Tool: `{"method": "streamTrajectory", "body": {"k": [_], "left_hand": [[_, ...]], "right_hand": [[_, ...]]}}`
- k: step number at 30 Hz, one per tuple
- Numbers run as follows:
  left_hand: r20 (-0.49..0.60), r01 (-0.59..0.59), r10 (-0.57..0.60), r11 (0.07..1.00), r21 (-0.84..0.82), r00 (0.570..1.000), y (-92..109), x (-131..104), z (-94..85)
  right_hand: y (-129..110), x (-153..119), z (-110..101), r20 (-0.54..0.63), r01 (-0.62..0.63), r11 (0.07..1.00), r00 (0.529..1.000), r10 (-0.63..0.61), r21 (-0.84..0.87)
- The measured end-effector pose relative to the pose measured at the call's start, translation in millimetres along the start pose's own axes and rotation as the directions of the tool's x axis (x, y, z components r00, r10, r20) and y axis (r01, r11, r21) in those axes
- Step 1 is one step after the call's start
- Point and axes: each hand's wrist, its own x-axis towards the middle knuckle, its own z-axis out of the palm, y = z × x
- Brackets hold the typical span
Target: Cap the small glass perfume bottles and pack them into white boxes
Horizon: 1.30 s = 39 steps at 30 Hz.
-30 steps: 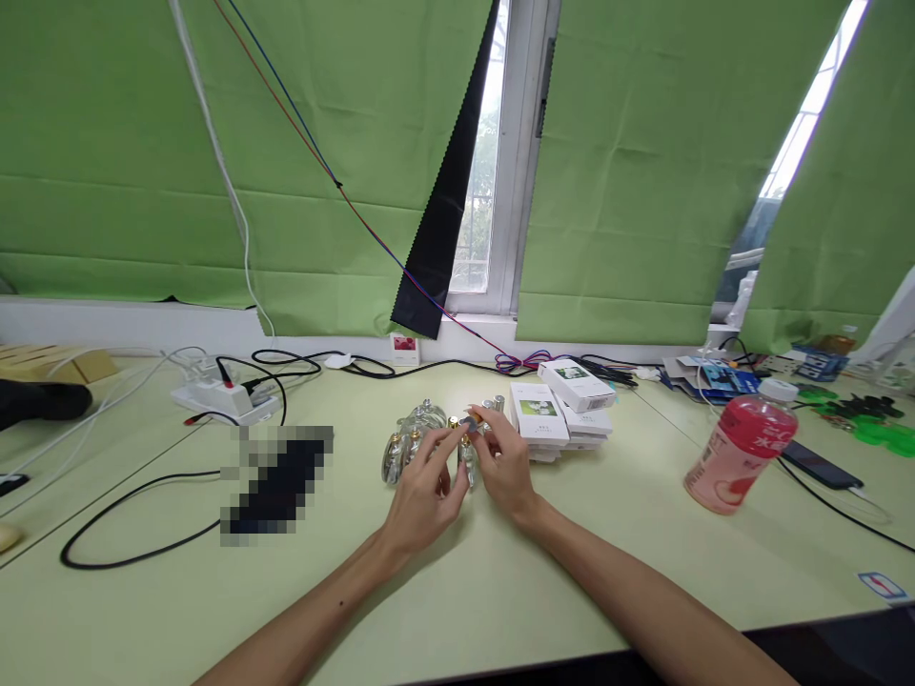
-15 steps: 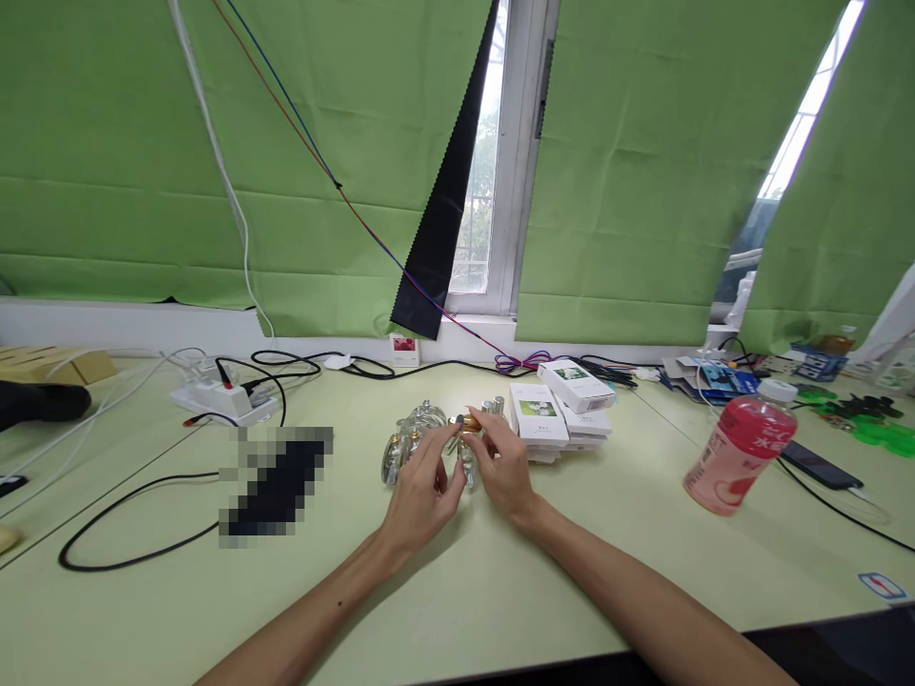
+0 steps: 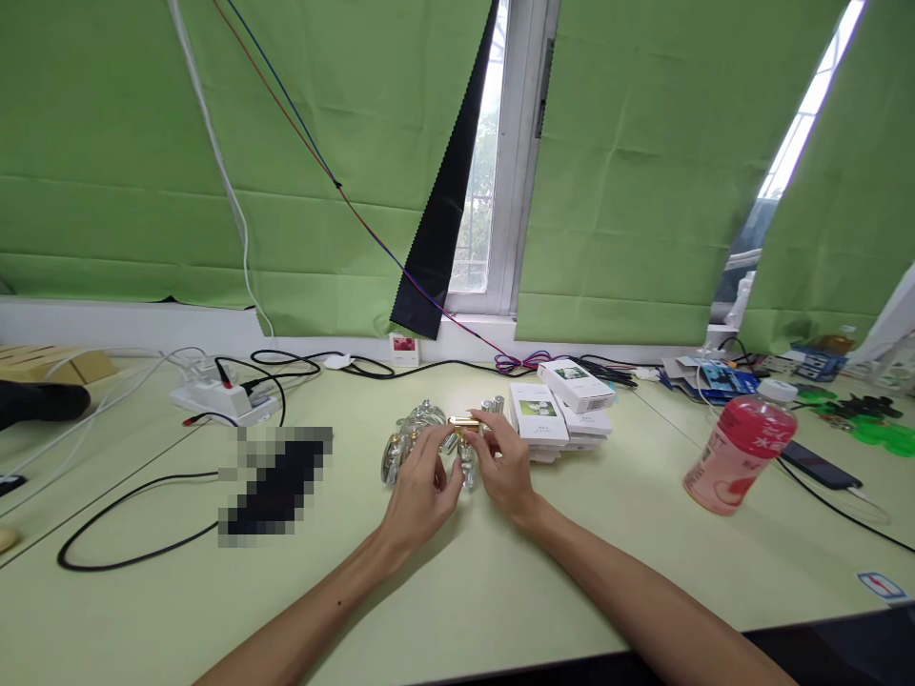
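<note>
A small shiny gold cylinder (image 3: 464, 422) lies level between my two hands above the tabletop. My right hand (image 3: 506, 467) pinches its right end between thumb and fingertips. My left hand (image 3: 427, 491) is at its left end, fingers bent and closed in on it, the thumb lower and apart. Close by on the left, several small clear glass bottles (image 3: 392, 459) with gold necks stand and lie in a cluster. Below the cylinder more clear glass (image 3: 467, 471) shows, partly hidden by my hands. Shiny silver caps (image 3: 498, 405) stand just behind my right hand.
White boxes (image 3: 547, 431) are stacked right of my hands. Farther right stand a pink drink bottle (image 3: 740, 448) and a phone (image 3: 819, 465) on a cable. On the left are a power strip (image 3: 221, 400), loose cables and a pixelated dark object (image 3: 278, 486).
The gold cylinder now lies more level and more of its length shows between my fingers. My fingertips have shifted slightly; my arms are almost unmoved.
</note>
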Motion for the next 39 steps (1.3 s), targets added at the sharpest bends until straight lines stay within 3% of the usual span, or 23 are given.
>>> {"method": "streamTrajectory", "body": {"k": [6,13,19,28,39], "left_hand": [[0.019,0.074,-0.074,0.997,-0.015,0.997,-5,-2,3.6],[0.159,0.164,-0.168,0.986,0.034,0.973,-13,-3,7.8],[0.209,0.190,-0.209,0.976,0.108,0.955,-12,-2,7.0],[0.301,0.191,-0.227,0.971,0.143,0.926,-12,0,8.0],[0.327,0.220,-0.261,0.963,0.158,0.908,-12,-1,8.3]], "right_hand": [[-3,1,-1,-0.066,-0.049,0.999,0.997,0.048,-0.019],[-6,6,-4,-0.093,0.048,0.999,0.994,-0.050,-0.020],[-1,5,-2,-0.089,0.088,0.996,0.992,-0.090,-0.029],[4,3,-2,-0.024,0.050,0.998,0.998,-0.051,-0.029],[-2,5,-2,-0.038,-0.028,0.999,0.999,0.027,-0.016]]}}
